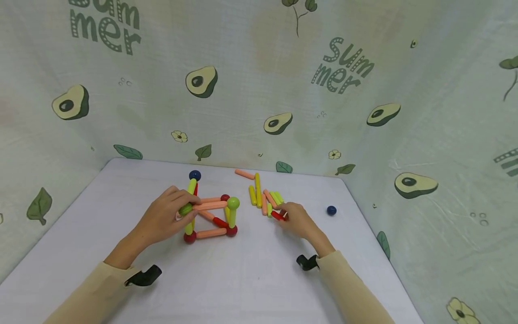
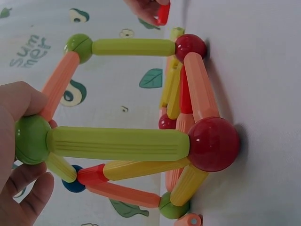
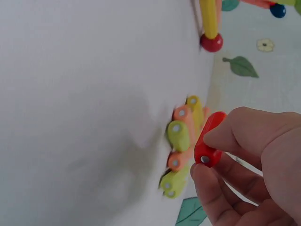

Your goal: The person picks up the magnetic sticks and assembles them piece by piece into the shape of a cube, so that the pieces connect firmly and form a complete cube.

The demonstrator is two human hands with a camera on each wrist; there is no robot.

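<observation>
A frame of coloured sticks and balls stands on the left half of the table. My left hand (image 1: pixel 167 215) grips its near upper green ball (image 2: pixel 33 139), thumb and fingers around it. From that ball a light green stick (image 2: pixel 117 143) runs down to a red ball (image 2: pixel 214 144), and an orange stick (image 1: pixel 210 205) leads to another green ball (image 1: pixel 233 203). To the right, my right hand (image 1: pixel 298 220) pinches a short red stick (image 3: pixel 210 139) between thumb and fingers, above or beside a group of loose sticks; the stick's magnet end shows in the right wrist view.
Loose yellow sticks (image 1: pixel 258 191), orange sticks (image 1: pixel 270 198) and light green sticks (image 3: pixel 178 135) lie at the table's middle back. A dark blue ball (image 1: pixel 331 210) lies at the right. Another blue ball (image 1: pixel 195 175) tops the frame's back. A printed cloth hangs behind the table.
</observation>
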